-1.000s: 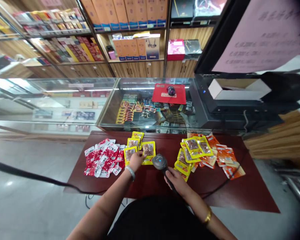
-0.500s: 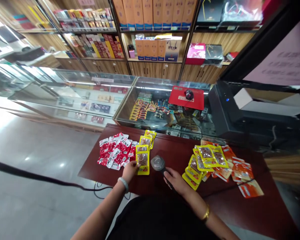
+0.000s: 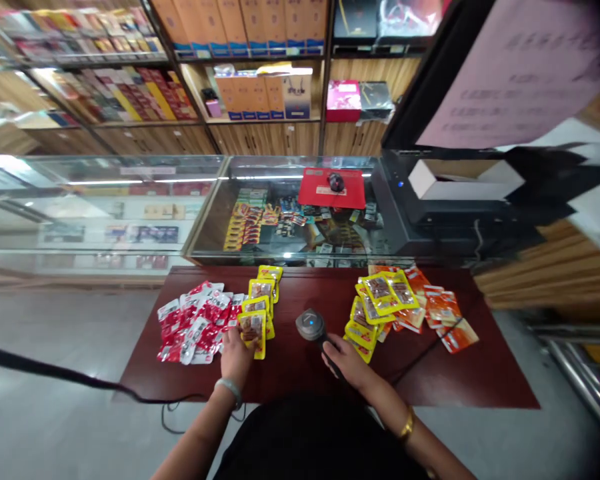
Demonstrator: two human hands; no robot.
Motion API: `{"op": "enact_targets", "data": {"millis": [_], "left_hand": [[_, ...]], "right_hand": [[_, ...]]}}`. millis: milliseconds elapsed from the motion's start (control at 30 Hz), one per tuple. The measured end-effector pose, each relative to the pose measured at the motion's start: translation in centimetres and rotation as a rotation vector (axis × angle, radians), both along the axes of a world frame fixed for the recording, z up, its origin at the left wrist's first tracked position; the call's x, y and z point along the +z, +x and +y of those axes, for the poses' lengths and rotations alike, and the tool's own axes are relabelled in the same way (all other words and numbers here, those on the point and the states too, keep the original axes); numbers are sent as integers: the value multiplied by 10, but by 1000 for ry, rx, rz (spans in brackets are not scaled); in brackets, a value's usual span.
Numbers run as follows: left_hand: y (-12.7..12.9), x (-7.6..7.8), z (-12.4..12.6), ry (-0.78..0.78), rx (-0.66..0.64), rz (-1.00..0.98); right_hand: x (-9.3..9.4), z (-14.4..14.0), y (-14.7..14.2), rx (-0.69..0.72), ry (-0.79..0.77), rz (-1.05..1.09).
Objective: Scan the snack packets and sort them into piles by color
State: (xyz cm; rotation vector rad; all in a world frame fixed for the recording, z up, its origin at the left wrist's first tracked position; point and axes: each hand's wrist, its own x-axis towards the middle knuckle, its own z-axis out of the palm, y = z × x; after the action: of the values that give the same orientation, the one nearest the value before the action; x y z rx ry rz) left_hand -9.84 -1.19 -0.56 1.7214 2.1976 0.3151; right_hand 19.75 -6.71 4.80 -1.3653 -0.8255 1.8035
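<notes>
My left hand (image 3: 237, 357) has its fingers at the left edge of the front yellow snack packet (image 3: 253, 331), seemingly pinching it. That packet lies over the near end of an overlapping row of yellow packets (image 3: 261, 289). Beside it on the left is a heap of red-and-white packets (image 3: 196, 325). In my right hand (image 3: 347, 362) is a handheld barcode scanner (image 3: 310, 325), fingers wrapped round its handle, its head pointing forward and left. A small blue light shows on the scanner's head. Right of it lies a pile of yellow packets (image 3: 379, 300), partly over orange packets (image 3: 440, 307).
The packets lie on a dark red-brown table (image 3: 300, 380). Behind it stands a glass display counter (image 3: 280, 257) with a red mat (image 3: 307, 190) and a mouse (image 3: 336, 181). At right are a dark machine, an open white box (image 3: 465, 183) and cables. Stocked shelves line the wall.
The camera view has turned to the right, so everything sits further left. A blue light has come on at the scanner's head. My left hand stays at the front yellow packet.
</notes>
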Motion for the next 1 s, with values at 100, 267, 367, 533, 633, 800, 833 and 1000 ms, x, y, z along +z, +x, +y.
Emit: {"op": "enact_targets", "data": {"millis": [100,267,367,533,633,800,833,1000], "left_hand": [[37,2,15,29,-120,-61],[149,3,47,-106,-434,-377],[225,-1,60,-330,-487,-586],[319,-5,73,-635,-299,-742],[348,-4,79,-687,-223,-701],[363,-10,90,-639,-218,-667],[364,-12,91,-630,-224,-668],[368,-22,87,-586,-210,-736]], "right_hand": [[2,-5,19,-103,-3,2],[5,-19,60,-314,-54,64],[3,-30,87,-446,-70,59],[2,-48,127,-618,-112,55],[6,-56,142,-687,-134,69],[9,-63,149,-731,-142,78],[9,-64,148,-727,-136,78],[1,-66,140,-689,-136,51]]}}
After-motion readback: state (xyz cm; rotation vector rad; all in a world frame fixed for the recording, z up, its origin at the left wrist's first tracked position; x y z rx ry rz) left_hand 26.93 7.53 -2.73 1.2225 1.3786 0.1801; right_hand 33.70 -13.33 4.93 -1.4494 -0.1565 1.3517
